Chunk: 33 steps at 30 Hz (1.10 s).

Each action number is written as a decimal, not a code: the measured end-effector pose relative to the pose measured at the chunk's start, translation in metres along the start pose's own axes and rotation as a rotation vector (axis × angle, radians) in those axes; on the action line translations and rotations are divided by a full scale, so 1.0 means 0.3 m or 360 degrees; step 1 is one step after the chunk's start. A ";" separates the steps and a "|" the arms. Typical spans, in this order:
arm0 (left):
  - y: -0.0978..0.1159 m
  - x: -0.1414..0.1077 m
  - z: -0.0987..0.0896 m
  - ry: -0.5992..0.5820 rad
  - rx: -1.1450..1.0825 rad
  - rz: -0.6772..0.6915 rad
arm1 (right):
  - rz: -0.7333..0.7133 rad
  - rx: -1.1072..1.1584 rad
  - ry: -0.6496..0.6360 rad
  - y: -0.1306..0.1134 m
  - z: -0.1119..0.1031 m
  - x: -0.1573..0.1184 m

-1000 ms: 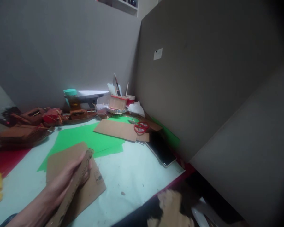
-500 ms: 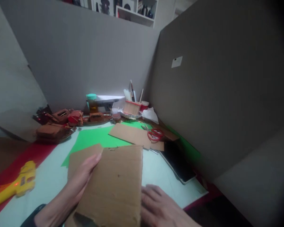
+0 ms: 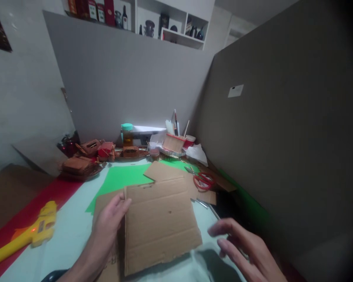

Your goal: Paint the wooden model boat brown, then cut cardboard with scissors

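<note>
From here I can see the left hand [image 3: 106, 223] pinching the left edge of a cardboard piece [image 3: 161, 223], thumb in front, near the front edge of the surface [image 3: 73, 223]. The right hand [image 3: 247, 246] is apart from it, toward the surface's front right corner, its grip spread and holding nothing I can make out.

Along the back edge, a small box [image 3: 173, 143] holds a brush [image 3: 175, 122], pale strips and a thin stick, all poking up out of it. A red cup [image 3: 189, 141] sits just beside it; I can't see inside. Left of the box, a teal-lidded jar [image 3: 127, 137] holds amber liquid. A yellow glue gun [image 3: 44, 227] lies by the left edge.
</note>
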State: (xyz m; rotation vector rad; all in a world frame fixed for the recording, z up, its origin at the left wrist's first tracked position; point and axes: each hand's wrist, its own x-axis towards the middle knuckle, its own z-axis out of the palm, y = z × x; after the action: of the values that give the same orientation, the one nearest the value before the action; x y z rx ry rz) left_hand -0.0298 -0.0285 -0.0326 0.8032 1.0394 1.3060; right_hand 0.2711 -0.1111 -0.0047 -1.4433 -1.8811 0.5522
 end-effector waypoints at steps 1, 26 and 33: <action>0.001 -0.001 0.000 -0.0019 -0.0004 0.0019 | 0.0077 0.0173 0.0019 -0.010 0.015 0.034; 0.002 0.012 -0.004 -0.0269 0.0008 -0.0232 | 0.0233 0.1172 0.0284 0.022 0.263 0.434; -0.076 0.063 -0.029 -0.0389 0.0410 -0.0082 | -0.0361 0.0567 0.0925 0.058 0.196 0.445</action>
State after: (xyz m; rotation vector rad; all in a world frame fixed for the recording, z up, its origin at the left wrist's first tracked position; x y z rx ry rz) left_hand -0.0302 -0.0133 -0.0596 1.0943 1.0352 1.0121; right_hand 0.2202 0.0256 -0.0205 -1.0001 -1.3735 0.2928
